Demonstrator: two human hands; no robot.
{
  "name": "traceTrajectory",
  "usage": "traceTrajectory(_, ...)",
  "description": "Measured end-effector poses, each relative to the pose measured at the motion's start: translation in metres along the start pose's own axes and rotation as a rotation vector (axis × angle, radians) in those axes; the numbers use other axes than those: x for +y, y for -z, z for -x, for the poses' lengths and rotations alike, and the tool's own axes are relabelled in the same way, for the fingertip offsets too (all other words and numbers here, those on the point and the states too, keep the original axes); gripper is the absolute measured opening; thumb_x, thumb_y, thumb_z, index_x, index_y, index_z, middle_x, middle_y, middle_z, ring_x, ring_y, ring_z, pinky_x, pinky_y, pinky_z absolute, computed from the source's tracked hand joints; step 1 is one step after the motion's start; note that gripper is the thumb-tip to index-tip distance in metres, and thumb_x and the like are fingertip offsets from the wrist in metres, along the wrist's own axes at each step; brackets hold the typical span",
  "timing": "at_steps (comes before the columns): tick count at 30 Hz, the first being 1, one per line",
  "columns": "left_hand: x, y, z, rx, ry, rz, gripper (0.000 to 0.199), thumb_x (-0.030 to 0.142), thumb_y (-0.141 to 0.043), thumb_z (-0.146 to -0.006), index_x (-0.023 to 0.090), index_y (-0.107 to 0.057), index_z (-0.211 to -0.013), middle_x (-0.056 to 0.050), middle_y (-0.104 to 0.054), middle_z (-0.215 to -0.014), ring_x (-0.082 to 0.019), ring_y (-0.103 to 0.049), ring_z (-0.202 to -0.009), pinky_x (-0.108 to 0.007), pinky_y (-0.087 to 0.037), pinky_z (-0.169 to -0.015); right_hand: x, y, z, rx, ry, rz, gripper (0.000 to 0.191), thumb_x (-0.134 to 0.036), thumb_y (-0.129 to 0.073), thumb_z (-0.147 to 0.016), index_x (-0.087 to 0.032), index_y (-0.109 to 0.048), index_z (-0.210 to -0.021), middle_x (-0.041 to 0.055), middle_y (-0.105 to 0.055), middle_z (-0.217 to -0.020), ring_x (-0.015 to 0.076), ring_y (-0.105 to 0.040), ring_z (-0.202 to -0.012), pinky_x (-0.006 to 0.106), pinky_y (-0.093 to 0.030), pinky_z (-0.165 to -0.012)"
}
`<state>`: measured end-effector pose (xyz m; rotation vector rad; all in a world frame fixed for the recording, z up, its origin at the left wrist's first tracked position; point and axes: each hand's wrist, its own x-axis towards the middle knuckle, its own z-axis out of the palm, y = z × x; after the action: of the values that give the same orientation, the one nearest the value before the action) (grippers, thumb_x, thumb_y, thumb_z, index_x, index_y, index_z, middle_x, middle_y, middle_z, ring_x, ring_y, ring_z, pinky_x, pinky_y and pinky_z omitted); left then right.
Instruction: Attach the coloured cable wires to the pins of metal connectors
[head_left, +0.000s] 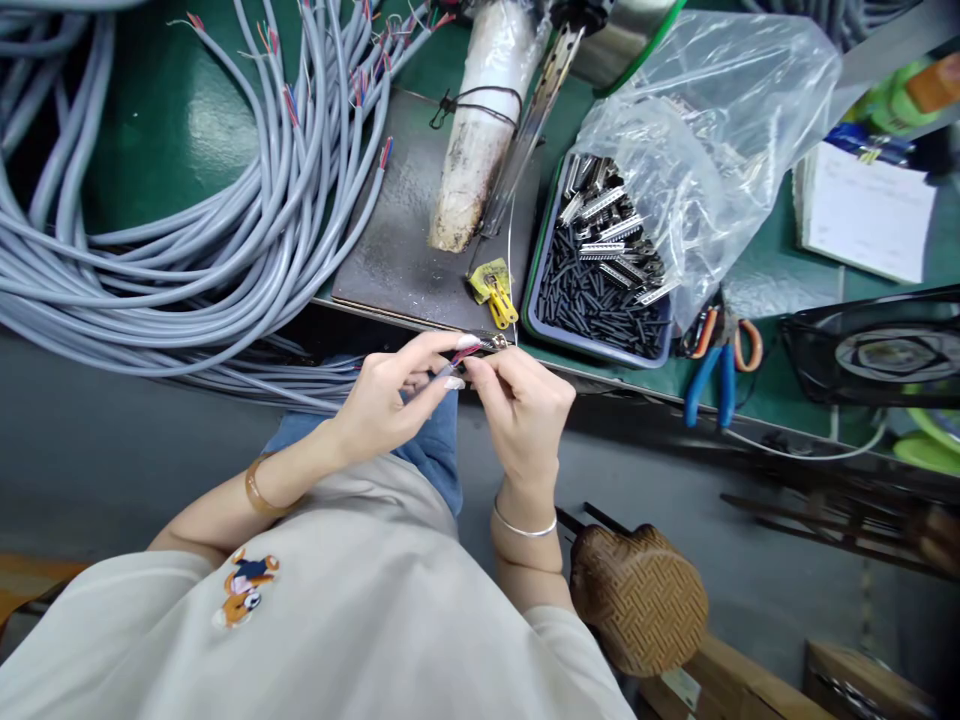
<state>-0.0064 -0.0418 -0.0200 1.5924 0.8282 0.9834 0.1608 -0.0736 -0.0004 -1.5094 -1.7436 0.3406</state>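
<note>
Between the thumb and fingers of my left hand (386,390) is the end of a grey cable, with thin red and dark wires (466,352) fanning out of it. My right hand (526,405) is closed in a pinch right beside these wires; what its fingertips hold is hidden. A small metallic piece (495,342) shows just beyond the fingertips, at the bench edge. Both hands are close together in front of the dark board (375,265). On that board lies a yellow clip-like tool (495,295), just past my fingers.
Many grey cables (247,250) with stripped ends spread over the left of the green bench. A soldering iron in a holder (525,140) stands beside a wrapped white tube (484,120). Right are a bin (540,325) of black sleeves and metal connectors, a plastic bag (720,150), pliers (716,375) and a fan (892,350).
</note>
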Motion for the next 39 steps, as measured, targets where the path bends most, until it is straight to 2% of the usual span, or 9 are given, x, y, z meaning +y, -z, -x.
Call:
traceTrajectory(4,0.002,0.002,0.003,-0.016,-0.097,-0.071,0.021,0.023,-0.061,-0.097,0.015,-0.071,-0.114,-0.006,-0.079,-0.099,-0.005,-0.061,-0.054,-0.016,-0.049,-0.051,0.002,0.005,0.001,0.057,0.015,0.007,0.021,-0.037,-0.071,-0.093,-0.021,-0.069,-0.079,-0.0031,-0.065,-0.066,0.008,-0.048,-0.052,0.026,-0.038,-0.055)
traceTrajectory(7,0.003,0.0,0.002,0.036,-0.272,-0.192,0.013,0.017,-0.064,-0.096,0.016,-0.074,-0.103,-0.007,-0.081,-0.097,-0.01,-0.072,-0.072,-0.018,-0.057,-0.068,0.0,0.014,-0.001,0.182,-0.107,-0.029,0.023,-0.04,-0.077,-0.087,-0.022,-0.074,-0.101,-0.0046,-0.067,-0.071,0.0058,-0.032,-0.046,0.026,-0.03,-0.048)
traceTrajectory(12,0.003,-0.003,0.003,0.102,-0.467,-0.343,0.012,0.014,-0.061,-0.096,0.018,-0.072,-0.099,-0.007,-0.078,-0.095,-0.012,-0.073,-0.084,-0.019,-0.056,-0.075,-0.004,0.023,-0.009,0.002,-0.232,-0.184,0.019,-0.036,-0.07,-0.091,-0.023,-0.078,-0.102,-0.002,-0.071,-0.073,0.006,-0.037,-0.045,0.025,-0.03,-0.044)
traceTrajectory(17,0.01,-0.004,0.004,0.184,-0.285,-0.161,0.006,0.013,-0.067,-0.088,0.018,-0.07,-0.088,-0.007,-0.074,-0.098,-0.011,-0.066,-0.073,-0.02,-0.052,-0.061,0.002,0.013,-0.008,-0.052,-0.317,-0.434,0.02,-0.038,-0.07,-0.091,-0.027,-0.079,-0.105,0.0009,-0.079,-0.09,0.0116,-0.065,-0.062,0.024,-0.049,-0.051)
traceTrajectory(24,0.014,-0.008,-0.012,0.164,0.152,0.4,0.012,0.015,-0.071,-0.077,0.016,-0.06,-0.072,0.0,-0.067,-0.077,-0.005,-0.056,-0.05,-0.016,-0.046,-0.044,0.01,-0.002,-0.006,0.011,-0.319,-0.471,0.025,-0.043,-0.07,-0.09,-0.025,-0.079,-0.104,0.003,-0.08,-0.092,0.0157,-0.073,-0.071,0.03,-0.062,-0.064)
traceTrajectory(29,0.01,-0.005,-0.019,0.184,0.154,0.35,0.013,0.018,-0.071,-0.077,0.015,-0.06,-0.071,-0.003,-0.07,-0.082,-0.005,-0.055,-0.054,-0.018,-0.048,-0.049,0.01,0.007,-0.002,0.093,-0.076,-0.116,0.026,-0.035,-0.07,-0.092,-0.032,-0.075,-0.117,-0.0047,-0.072,-0.068,0.01,-0.054,-0.047,0.025,-0.044,-0.046)
traceTrajectory(34,0.007,-0.005,-0.016,0.175,0.102,0.248,0.01,0.019,-0.067,-0.082,0.015,-0.061,-0.075,-0.002,-0.067,-0.08,-0.005,-0.053,-0.054,-0.019,-0.043,-0.05,0.01,0.006,-0.002,0.054,0.182,0.12,0.006,-0.024,-0.07,-0.092,-0.027,-0.076,-0.093,-0.0018,-0.076,-0.076,0.009,-0.06,-0.052,0.025,-0.046,-0.053)
traceTrajectory(37,0.003,-0.006,-0.016,0.234,0.022,0.097,0.007,0.016,-0.066,-0.083,0.015,-0.062,-0.076,-0.003,-0.067,-0.083,-0.006,-0.052,-0.059,-0.019,-0.04,-0.053,0.01,0.003,-0.006,0.212,0.12,0.068,0.006,-0.025,-0.071,-0.09,-0.025,-0.072,-0.084,-0.004,-0.069,-0.067,0.0071,-0.052,-0.045,0.025,-0.038,-0.046)
traceTrajectory(39,-0.001,-0.005,-0.017,0.277,-0.029,0.018,0.007,0.014,-0.066,-0.081,0.016,-0.063,-0.075,-0.003,-0.067,-0.084,-0.006,-0.05,-0.061,-0.019,-0.038,-0.053,0.008,0.004,-0.01,0.414,0.069,-0.107,0.01,-0.031,-0.067,-0.091,-0.025,-0.07,-0.083,-0.0055,-0.06,-0.06,0.0069,-0.045,-0.04,0.025,-0.031,-0.04)
